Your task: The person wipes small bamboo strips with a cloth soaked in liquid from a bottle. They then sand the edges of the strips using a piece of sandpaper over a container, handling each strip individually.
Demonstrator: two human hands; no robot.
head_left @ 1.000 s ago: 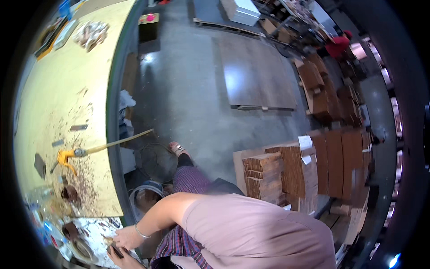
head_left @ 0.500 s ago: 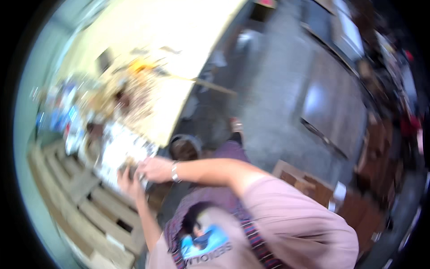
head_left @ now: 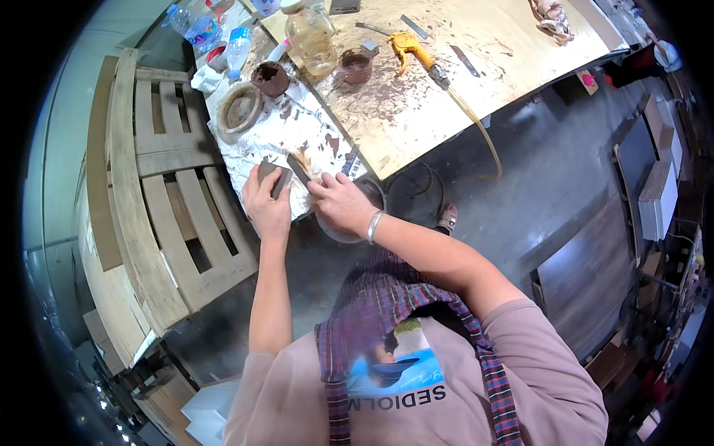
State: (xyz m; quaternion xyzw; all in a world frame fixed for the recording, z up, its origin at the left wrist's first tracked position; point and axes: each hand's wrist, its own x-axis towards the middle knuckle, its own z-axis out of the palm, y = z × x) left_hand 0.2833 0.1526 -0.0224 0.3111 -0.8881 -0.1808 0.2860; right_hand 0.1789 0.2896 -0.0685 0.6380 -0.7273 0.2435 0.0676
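My left hand [head_left: 269, 207] grips a small dark grey rectangular block [head_left: 276, 178] between thumb and fingers, over the front edge of a stained white sheet [head_left: 245, 152]. Just right of it, my right hand [head_left: 343, 204] is closed on a dark, thin flat strip [head_left: 298, 170], which slants up and away toward the sheet. Block and strip are a small gap apart. Beyond the hands lie a round, ring-like dish [head_left: 240, 108] and a brown-stained cup [head_left: 270, 79]. Brown flakes are scattered over the sheet.
A glass jar [head_left: 312, 43], a second brown cup [head_left: 355, 67], a yellow air gun [head_left: 411, 53] with its hose [head_left: 476, 121] and a metal scraper blade [head_left: 465, 61] are on the wooden tabletop [head_left: 424, 123]. A bucket [head_left: 341, 235] stands under my right hand. Slatted wooden pallets [head_left: 154, 212] lean left.
The view has turned and steadied from a blur, so the table now lies ahead and to the right. My hands, close together before, are now slightly apart.
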